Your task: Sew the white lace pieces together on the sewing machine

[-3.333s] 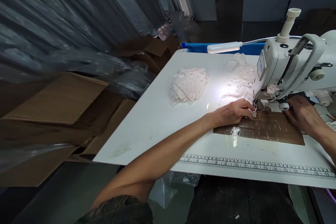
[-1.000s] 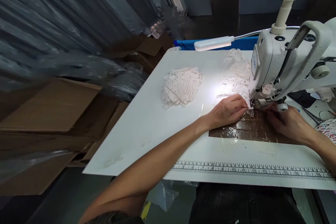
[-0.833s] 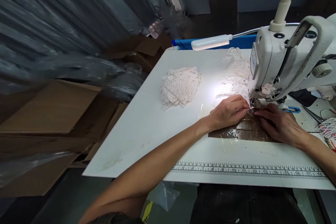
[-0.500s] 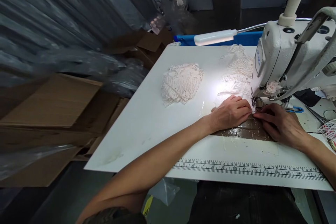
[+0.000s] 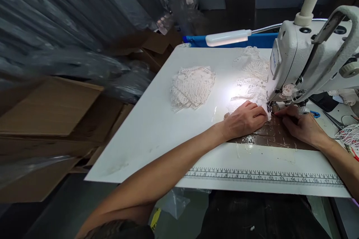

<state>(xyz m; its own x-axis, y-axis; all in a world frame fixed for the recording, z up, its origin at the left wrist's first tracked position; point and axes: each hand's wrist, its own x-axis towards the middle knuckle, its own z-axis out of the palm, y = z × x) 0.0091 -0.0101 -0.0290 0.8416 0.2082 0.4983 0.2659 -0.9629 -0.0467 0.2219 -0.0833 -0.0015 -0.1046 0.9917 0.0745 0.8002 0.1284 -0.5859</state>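
My left hand point(image 5: 246, 118) lies with curled fingers on the edge of a white lace piece point(image 5: 248, 86), pressing it just left of the presser foot point(image 5: 269, 106) of a white sewing machine point(image 5: 286, 52). The lace stretches away behind the hand under a bright light. On the foot's right side is my right hand point(image 5: 304, 126), its thumb and forefinger closed together close to the needle area; what they pinch is too small to make out. Beneath both hands is a brown taped plate point(image 5: 269, 134).
A pile of white lace pieces point(image 5: 193, 86) lies left on the white table point(image 5: 146, 134). A ruler strip point(image 5: 260, 177) runs along the front edge. Scissors point(image 5: 333, 119) and more lace point(image 5: 349, 136) are at right. A lamp point(image 5: 228, 38) hangs behind; cardboard boxes point(image 5: 47, 108) stand left.
My right hand has moved slightly up and closer to the machine, uncovering more of the brown plate. My left hand stays pressed on the lace. The whole view has shifted a little.
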